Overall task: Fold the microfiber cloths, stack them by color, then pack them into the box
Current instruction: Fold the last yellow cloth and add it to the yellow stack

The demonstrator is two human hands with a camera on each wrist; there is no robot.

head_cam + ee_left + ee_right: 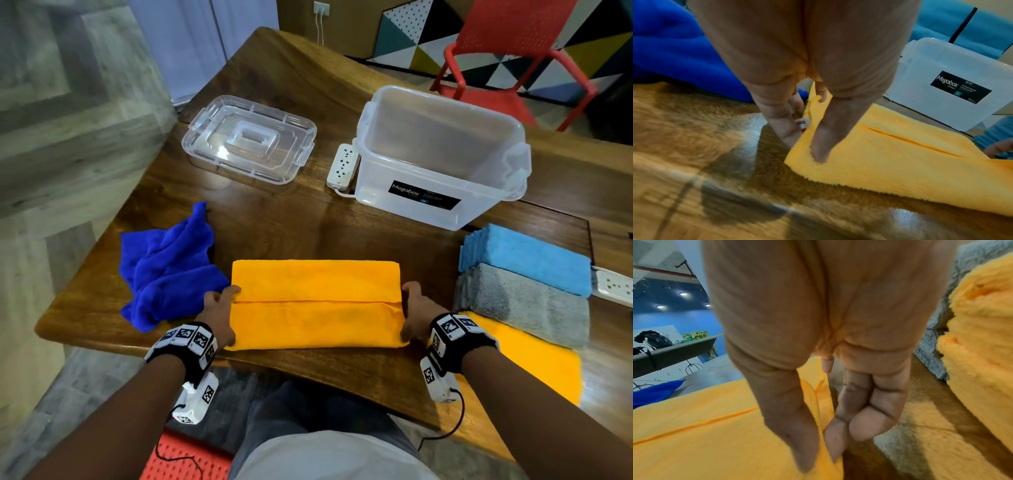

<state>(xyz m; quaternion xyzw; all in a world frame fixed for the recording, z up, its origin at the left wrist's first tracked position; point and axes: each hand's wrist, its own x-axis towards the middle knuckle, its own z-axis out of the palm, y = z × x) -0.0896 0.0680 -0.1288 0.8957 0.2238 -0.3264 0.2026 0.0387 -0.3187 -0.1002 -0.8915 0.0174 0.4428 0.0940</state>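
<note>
An orange cloth (315, 305) lies folded lengthwise at the table's near edge, a seam running across its middle. My left hand (221, 317) pinches its left end, thumb (823, 142) on top and fingers underneath. My right hand (412, 317) pinches its right end (824, 410) between thumb and fingers. A crumpled dark blue cloth (168, 267) sits to the left. At right are folded stacks of light blue cloths (527, 257), grey cloths (527, 301) and orange cloths (534, 363). The clear box (442, 157) stands open behind.
The box's clear lid (250, 138) rests at the back left. A white power strip (342, 166) lies beside the box, and another (616, 286) at the right edge. A red chair (513, 58) stands beyond the wooden table (284, 222).
</note>
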